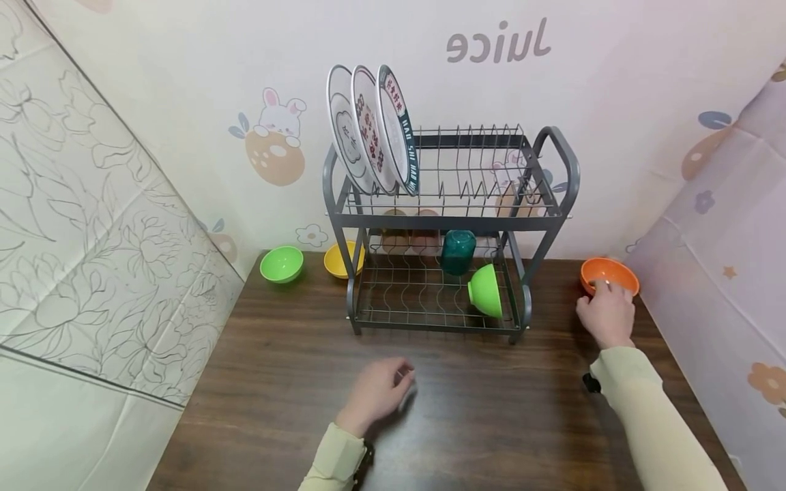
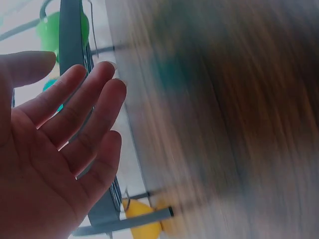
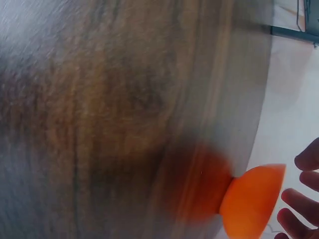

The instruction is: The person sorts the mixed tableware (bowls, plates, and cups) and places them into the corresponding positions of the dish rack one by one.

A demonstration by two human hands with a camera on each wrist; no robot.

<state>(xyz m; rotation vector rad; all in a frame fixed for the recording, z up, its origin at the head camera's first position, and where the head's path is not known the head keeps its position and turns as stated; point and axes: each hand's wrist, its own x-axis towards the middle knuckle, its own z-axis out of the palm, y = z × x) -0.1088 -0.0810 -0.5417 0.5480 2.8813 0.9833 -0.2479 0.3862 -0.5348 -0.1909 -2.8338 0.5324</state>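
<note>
At the right back of the table, an orange bowl [image 1: 616, 274] stands upright. My right hand [image 1: 608, 316] is over its near rim, and in the right wrist view the loosely bent fingers [image 3: 299, 204] appear just off the orange bowl [image 3: 252, 201], holding nothing. Over the table in front of the dish rack [image 1: 436, 221], my left hand [image 1: 379, 389] hangs with relaxed fingers and nothing in it. On the rack's lower tier, a green bowl [image 1: 486, 292] leans on its side beside a teal cup [image 1: 458, 252]. Three plates [image 1: 399, 129] stand on edge at the upper tier's left.
Left of the rack are another green bowl [image 1: 282, 264] and a yellow bowl [image 1: 344, 260], the latter partly behind a rack post. Two further cups [image 1: 425, 232] show dimly at the lower tier's back. A patterned cloth wall [image 1: 731, 225] borders the brown table [image 1: 485, 395].
</note>
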